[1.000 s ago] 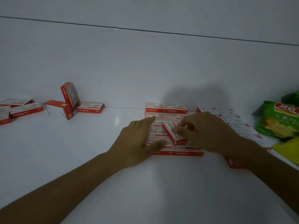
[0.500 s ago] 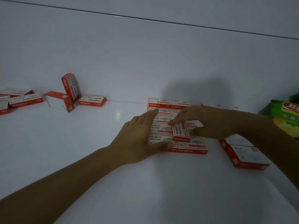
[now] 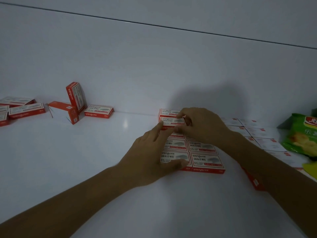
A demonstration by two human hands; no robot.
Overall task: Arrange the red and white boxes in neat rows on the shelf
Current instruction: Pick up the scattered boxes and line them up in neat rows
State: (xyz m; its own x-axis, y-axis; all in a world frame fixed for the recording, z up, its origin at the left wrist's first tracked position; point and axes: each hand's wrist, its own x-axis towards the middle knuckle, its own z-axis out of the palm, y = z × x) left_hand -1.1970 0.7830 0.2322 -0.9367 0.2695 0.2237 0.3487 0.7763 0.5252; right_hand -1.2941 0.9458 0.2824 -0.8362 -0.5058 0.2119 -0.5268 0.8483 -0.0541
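A block of red and white boxes lies flat in two columns on the white shelf, reaching back to the wall. My right hand holds one red and white box by its right end over the second row from the wall. My left hand rests spread against the block's left side; its forefinger touches the held box's left end and its thumb lies on the front left box. My hands hide the middle rows.
Loose boxes lie scattered at the far left, one box leaning upright on the wall. Another flat group of boxes sits right of the block. Green snack bags stand at the right edge.
My right hand has carried the box from the middle of the block back toward the wall and turned it level with the rows. My left forefinger followed it; the camera shifted.
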